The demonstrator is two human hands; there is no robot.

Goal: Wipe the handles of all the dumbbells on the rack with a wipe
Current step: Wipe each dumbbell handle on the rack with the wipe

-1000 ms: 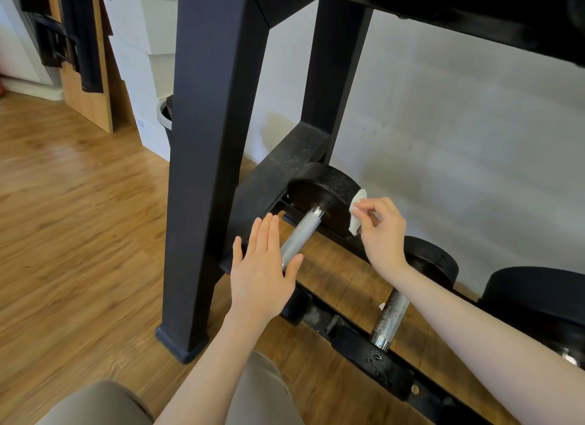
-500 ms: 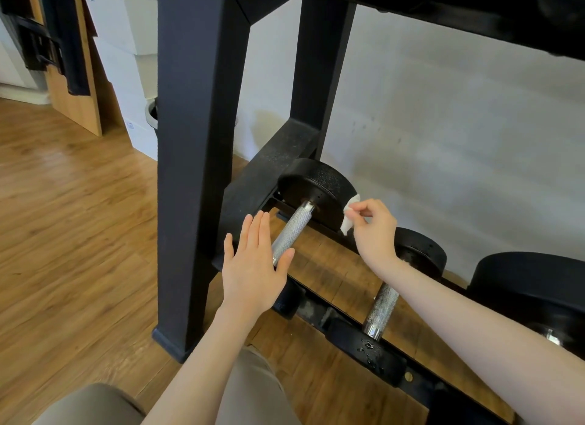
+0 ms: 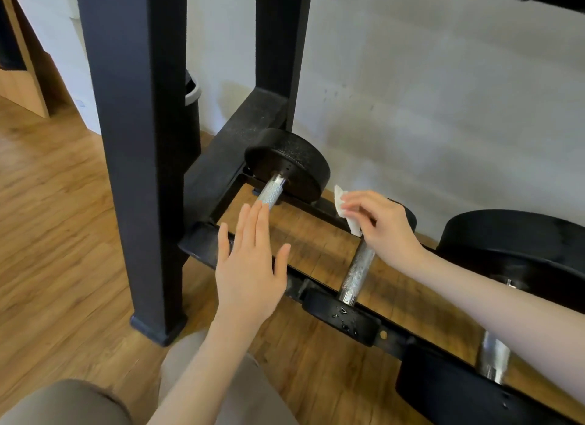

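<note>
Over the second handle (image 3: 357, 271), right hand (image 3: 384, 227) has brought wipe (image 3: 345, 210).

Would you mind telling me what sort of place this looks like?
Probably a home or small gym corner: a black rack holds dumbbells with knurled steel handles, standing on wood flooring against a white wall.

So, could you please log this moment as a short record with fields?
left hand: left hand open, fingers straight, over the leftmost dumbbell handle
right hand: right hand pinches the wipe at the far end of the second dumbbell handle
third handle: third dumbbell handle partly hidden by the right forearm
rack: black rack on a wood floor
</note>
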